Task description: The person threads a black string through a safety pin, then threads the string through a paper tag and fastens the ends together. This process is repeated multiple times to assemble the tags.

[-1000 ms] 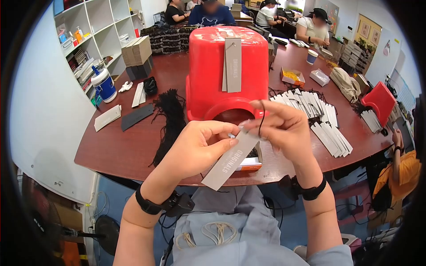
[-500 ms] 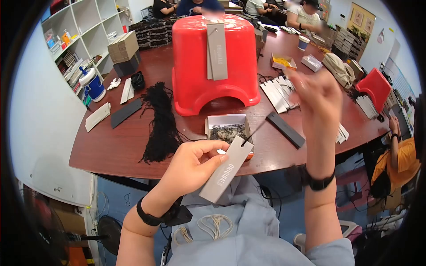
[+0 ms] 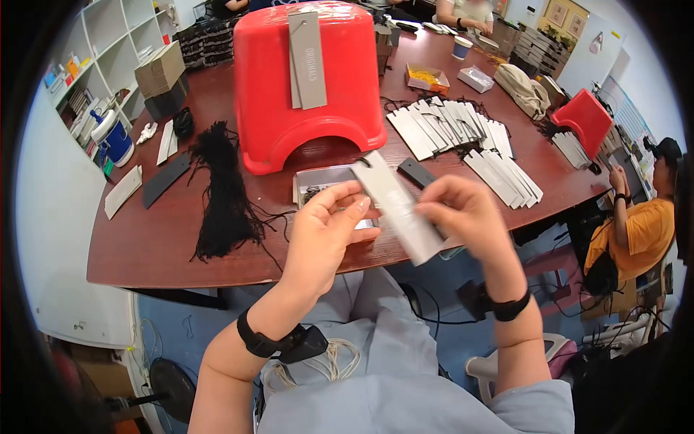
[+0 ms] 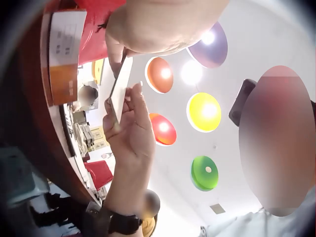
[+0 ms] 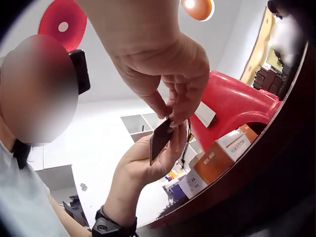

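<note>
A long grey hang tag (image 3: 396, 210) slants between my two hands above the table's front edge, its punched end up and to the left. A short black cord (image 3: 365, 160) shows at that end. My left hand (image 3: 322, 235) pinches the tag's left edge between thumb and fingers. On the opposite edge, my right hand (image 3: 470, 220), slightly blurred, also pinches it. In the right wrist view the tag (image 5: 161, 139) appears edge-on with the cord (image 5: 187, 145) dangling beside it. Behind the left hand a small open box (image 3: 318, 177) of black pieces is partly hidden.
An upturned red stool (image 3: 311, 137) bears grey sample tags (image 3: 309, 61). Left of it lies a heap of black cords (image 3: 217, 195); to the right are a dark tag (image 3: 416, 173) and rows of corded tags (image 3: 441, 126). A person in orange (image 3: 636, 231) sits at the right.
My right hand drew the cord out to the upper right, then came back to the tag's right edge. The tag has turned, its holed end now pointing up-left. The head view has shifted.
</note>
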`<state>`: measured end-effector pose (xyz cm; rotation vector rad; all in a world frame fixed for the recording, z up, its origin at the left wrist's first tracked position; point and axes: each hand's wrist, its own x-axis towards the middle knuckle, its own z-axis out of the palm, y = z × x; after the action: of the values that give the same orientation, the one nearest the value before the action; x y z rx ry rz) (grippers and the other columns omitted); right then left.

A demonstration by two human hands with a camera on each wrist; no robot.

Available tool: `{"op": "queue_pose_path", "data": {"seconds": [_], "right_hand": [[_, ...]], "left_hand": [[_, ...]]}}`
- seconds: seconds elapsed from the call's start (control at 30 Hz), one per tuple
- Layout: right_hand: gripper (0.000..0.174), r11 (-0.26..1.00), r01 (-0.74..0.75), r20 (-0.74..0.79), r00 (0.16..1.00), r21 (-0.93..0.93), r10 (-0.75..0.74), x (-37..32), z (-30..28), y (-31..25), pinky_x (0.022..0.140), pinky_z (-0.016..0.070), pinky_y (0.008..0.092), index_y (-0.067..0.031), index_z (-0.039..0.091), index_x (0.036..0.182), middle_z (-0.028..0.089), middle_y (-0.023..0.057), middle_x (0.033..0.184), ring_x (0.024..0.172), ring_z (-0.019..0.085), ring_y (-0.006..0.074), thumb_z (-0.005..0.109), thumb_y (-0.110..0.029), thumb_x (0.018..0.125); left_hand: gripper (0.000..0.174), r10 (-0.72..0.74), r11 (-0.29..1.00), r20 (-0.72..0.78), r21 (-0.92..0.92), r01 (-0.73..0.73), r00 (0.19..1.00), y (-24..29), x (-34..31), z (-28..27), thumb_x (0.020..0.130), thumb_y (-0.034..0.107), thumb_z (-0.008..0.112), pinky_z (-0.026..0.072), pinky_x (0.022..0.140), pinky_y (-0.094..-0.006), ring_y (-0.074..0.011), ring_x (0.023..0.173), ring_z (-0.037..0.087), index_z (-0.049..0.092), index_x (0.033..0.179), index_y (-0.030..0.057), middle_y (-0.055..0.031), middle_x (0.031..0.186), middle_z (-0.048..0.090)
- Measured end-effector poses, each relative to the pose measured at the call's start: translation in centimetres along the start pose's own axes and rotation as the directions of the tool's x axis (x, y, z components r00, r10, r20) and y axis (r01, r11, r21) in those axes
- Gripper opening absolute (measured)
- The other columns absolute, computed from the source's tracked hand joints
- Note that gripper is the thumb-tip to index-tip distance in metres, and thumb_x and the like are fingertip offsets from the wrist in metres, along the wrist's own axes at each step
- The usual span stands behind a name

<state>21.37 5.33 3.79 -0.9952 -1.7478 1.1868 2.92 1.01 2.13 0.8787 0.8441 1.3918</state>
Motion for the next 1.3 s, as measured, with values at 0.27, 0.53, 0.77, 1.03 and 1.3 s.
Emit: {"op": "queue_pose_path", "data": {"seconds": [0.27,0.53,0.77,1.03,1.3], "right_hand": [[0.006,0.808,0.079,-0.277,0.916,-0.583,-0.289,0.7,-14.9,7.2,0.052,0.0364,0.0170,-0.0015,0.055,0.079,0.051,-0.0028,0.070,0.062,0.046,0.0030,0.058,-0.005,0.074],[0.009,0.311,0.013,-0.180,0.794,-0.950,-0.580,-0.4,-12.8,7.3,0.081,0.0356,0.0311,-0.0018,0.056,0.081,0.055,0.0085,0.093,0.090,0.049,0.0231,0.057,-0.005,0.073],[0.009,0.487,0.287,-0.130,0.742,-0.825,-0.658,0.0,-5.9,3.1,0.059,0.0423,0.0238,-0.0009,0.057,0.080,0.057,0.0071,0.089,0.082,0.051,0.0175,0.055,0.002,0.072],[0.010,0.655,0.416,-0.122,0.780,-0.631,-0.614,0.4,-1.7,0.2,0.056,0.0406,0.0210,-0.0011,0.058,0.079,0.058,0.0073,0.083,0.075,0.052,0.0144,0.055,0.003,0.070],[0.014,0.614,0.552,0.335,0.833,-0.565,-0.441,4.9,4.6,0.4,0.072,0.0406,0.0335,-0.0049,0.059,0.073,0.054,0.0053,0.077,0.082,0.048,0.0242,0.064,-0.008,0.061]], "left_hand": [[0.016,0.273,0.931,-0.134,0.285,-0.227,0.953,4.4,-1.6,-5.8,0.081,0.004,0.050,0.0496,0.061,-0.0222,-0.0141,0.074,0.058,0.052,0.094,-0.0036,-0.0082,0.084,0.057],[0.027,0.122,0.047,0.512,0.853,-0.520,0.850,3.5,-5.3,-9.3,0.062,0.005,0.063,0.0465,0.059,-0.0272,-0.0188,0.072,0.056,0.057,0.088,0.0073,-0.0074,0.092,0.053],[0.022,-0.125,-0.525,0.840,0.396,-0.753,0.529,-1.7,-6.8,-8.2,0.057,0.011,0.053,0.0407,0.039,-0.0214,-0.0120,0.052,0.047,0.056,0.075,-0.0009,-0.0127,0.089,0.051],[0.016,-0.376,-0.481,0.617,0.507,-0.715,0.691,-2.4,-6.6,-8.2,0.057,0.010,0.054,0.0401,0.038,-0.0233,-0.0147,0.047,0.048,0.056,0.068,-0.0011,-0.0080,0.065,0.048],[0.016,0.476,0.038,0.625,0.688,-0.725,0.618,1.9,-4.9,-4.1,0.062,0.002,0.061,0.0343,0.037,-0.0260,-0.0157,0.041,0.045,0.062,0.078,0.0033,-0.0045,0.048,0.044]]}}
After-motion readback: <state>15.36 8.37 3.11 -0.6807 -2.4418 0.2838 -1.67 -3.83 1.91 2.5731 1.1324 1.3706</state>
